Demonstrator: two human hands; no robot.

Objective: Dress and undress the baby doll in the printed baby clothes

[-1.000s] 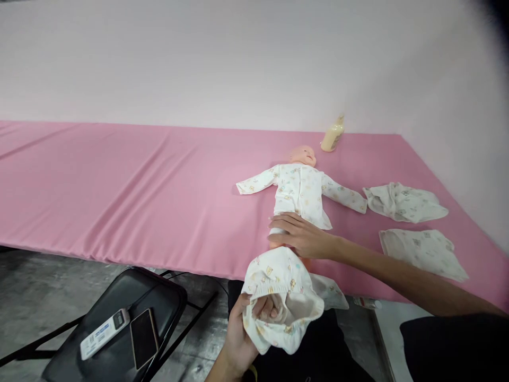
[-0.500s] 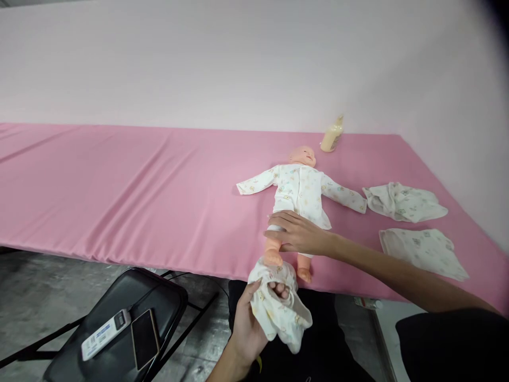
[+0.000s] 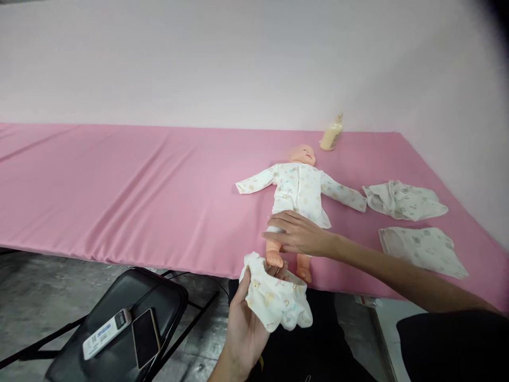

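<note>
A baby doll (image 3: 299, 183) lies on its back on the pink-covered table, arms spread, in a white printed long-sleeved top. My right hand (image 3: 296, 232) grips the doll's leg on the left side, fingers across it above the knee. Below the doll's feet, my left hand (image 3: 248, 323) is closed on white printed baby pants (image 3: 280, 300). The pants are bunched, with my thumb outside and some fingers inside the cloth. One bare doll foot (image 3: 274, 259) is at the pants' opening; the other foot (image 3: 304, 273) lies beside it, near the table edge.
Two folded white printed garments, an upper one (image 3: 405, 200) and a lower one (image 3: 423, 250), lie at the right. A pump bottle (image 3: 331, 135) stands near the wall. A black folding chair (image 3: 159, 286) holds a phone (image 3: 146, 338) and a white device (image 3: 106, 334).
My left hand has turned and opened out the baby pants, lifting their lower end. The pants' opening now faces the doll's foot. My right hand has stayed on the leg.
</note>
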